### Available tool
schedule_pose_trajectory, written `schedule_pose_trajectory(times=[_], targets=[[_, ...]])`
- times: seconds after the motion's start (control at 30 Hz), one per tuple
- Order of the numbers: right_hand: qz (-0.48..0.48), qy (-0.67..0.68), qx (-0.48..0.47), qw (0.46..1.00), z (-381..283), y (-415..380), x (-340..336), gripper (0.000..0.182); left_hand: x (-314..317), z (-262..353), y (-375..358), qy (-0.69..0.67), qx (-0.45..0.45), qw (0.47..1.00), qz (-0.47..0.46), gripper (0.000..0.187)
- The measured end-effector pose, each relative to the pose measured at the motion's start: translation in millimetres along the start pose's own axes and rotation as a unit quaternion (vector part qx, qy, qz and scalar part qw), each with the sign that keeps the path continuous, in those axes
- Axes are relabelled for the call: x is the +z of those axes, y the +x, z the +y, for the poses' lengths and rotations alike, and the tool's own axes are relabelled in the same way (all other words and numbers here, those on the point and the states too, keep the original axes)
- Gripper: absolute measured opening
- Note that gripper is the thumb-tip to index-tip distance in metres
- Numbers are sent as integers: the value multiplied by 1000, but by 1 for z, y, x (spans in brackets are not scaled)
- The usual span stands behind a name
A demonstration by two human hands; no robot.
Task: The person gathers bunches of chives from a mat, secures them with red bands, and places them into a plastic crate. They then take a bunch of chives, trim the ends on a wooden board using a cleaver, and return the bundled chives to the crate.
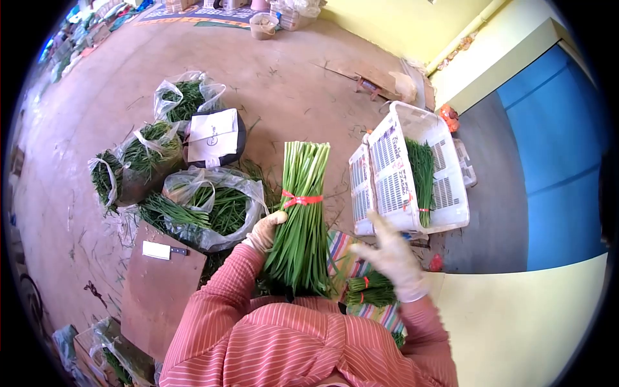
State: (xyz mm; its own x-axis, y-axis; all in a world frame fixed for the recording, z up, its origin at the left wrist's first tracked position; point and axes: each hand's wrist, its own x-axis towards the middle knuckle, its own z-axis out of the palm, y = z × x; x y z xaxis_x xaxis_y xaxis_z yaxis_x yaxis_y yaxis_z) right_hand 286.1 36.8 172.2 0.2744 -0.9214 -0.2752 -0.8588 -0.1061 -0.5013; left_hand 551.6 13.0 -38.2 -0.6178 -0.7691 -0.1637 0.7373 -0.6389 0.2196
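The left hand (265,232) grips a bundle of green stalks (300,219) tied with red tape (302,200). The right hand (394,258), fingers spread, holds nothing.

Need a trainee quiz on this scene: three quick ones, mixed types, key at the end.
1. Which colour is the tie around the green bundle in the left hand?
A) blue
B) red
C) white

2. True or false: the cleaver lies on the brown board.

3. Fill in the blank: the right hand is raised with its fingers spread, holding ____.

Key: 1 B; 2 true; 3 nothing
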Motion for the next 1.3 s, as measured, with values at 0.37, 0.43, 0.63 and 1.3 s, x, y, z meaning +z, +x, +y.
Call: schedule_pose_trajectory(times=[0.37,0.43,0.63,1.3], targets=[[152,397,-101,900,-5,63,83,116,106,-9,56,176,136,975,1,58],[136,449,-76,880,12,60,78,102,119,-19,64,180,136,974,1,58],[128,512,-45,848,72,54,63,80,124,-32,101,351,90,932,3,99],[299,214,-143,919,286,75,-136,128,233,-149,357,358,233,903,39,80]])
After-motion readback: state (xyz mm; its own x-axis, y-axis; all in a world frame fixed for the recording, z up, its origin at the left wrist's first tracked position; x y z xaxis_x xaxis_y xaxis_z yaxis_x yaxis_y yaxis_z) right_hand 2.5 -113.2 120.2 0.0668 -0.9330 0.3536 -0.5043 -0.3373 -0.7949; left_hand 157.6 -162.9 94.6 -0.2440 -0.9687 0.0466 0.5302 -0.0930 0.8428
